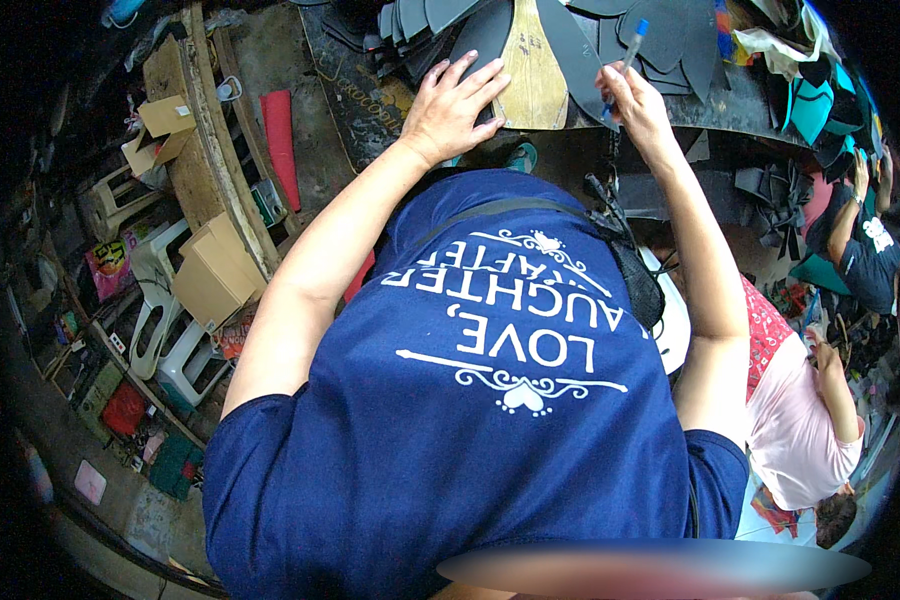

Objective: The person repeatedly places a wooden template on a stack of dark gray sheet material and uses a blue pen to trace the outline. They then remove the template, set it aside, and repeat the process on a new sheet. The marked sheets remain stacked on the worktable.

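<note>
A pale wooden template (535, 75), narrow at the far end and wider toward me, lies on dark grey sheet material at the table's near edge. My left hand (450, 108) rests flat with its fingers spread, fingertips at the template's left edge. To the right of the template, my right hand (635, 108) grips a pen (638, 42) with a blue end, pointing up and away. The pen's lower tip shows near the grey sheet (580, 50); whether it touches cannot be told.
Stacked, curved grey pieces (410, 22) lie at the far left of the table, with more cut grey pieces (660, 40) to the right. Two people sit or bend at work on the right, near teal pieces (808, 108). On the left are a red roll (280, 150), cardboard (215, 275) and white plastic stools (190, 360).
</note>
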`<state>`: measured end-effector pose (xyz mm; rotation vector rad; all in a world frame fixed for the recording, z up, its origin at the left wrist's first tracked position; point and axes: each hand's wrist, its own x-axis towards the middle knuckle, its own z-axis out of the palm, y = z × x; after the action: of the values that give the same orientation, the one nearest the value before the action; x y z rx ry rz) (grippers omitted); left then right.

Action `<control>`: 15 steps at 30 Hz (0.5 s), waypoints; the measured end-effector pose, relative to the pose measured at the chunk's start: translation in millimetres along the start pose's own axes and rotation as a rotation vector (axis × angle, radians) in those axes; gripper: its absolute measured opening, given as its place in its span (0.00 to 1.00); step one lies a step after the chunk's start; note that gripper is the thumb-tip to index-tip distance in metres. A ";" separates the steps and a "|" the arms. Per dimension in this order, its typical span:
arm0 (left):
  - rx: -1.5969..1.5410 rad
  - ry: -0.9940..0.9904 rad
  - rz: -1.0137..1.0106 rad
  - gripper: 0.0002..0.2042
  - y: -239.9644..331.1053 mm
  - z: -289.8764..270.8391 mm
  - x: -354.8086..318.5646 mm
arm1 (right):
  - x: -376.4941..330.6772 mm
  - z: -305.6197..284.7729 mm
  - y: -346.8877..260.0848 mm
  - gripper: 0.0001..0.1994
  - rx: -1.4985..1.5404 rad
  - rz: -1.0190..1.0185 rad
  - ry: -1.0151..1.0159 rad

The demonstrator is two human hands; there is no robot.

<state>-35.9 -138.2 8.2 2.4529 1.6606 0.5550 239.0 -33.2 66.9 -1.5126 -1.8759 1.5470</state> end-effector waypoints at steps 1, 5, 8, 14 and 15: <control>0.011 -0.001 0.002 0.28 0.4 -0.1 0.0 | -0.1 3.5 1.9 0.13 0.040 -0.001 0.009; 0.019 0.009 0.011 0.29 1.6 0.6 -0.4 | 4.5 15.6 13.6 0.06 0.121 -0.121 -0.048; 0.016 0.034 0.017 0.30 2.1 2.8 0.7 | 5.1 21.3 18.0 0.06 0.029 -0.109 -0.052; 0.015 -0.018 -0.025 0.33 7.4 -1.8 4.3 | 3.3 27.7 14.5 0.06 -0.347 -0.298 -0.005; 0.026 -0.023 -0.016 0.34 8.3 -3.8 5.8 | 3.0 27.8 14.1 0.06 -0.302 -0.236 -0.008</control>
<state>-28.1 -136.6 15.6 2.4521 1.6882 0.5041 224.6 -47.7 43.1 -1.3342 -2.2801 1.2103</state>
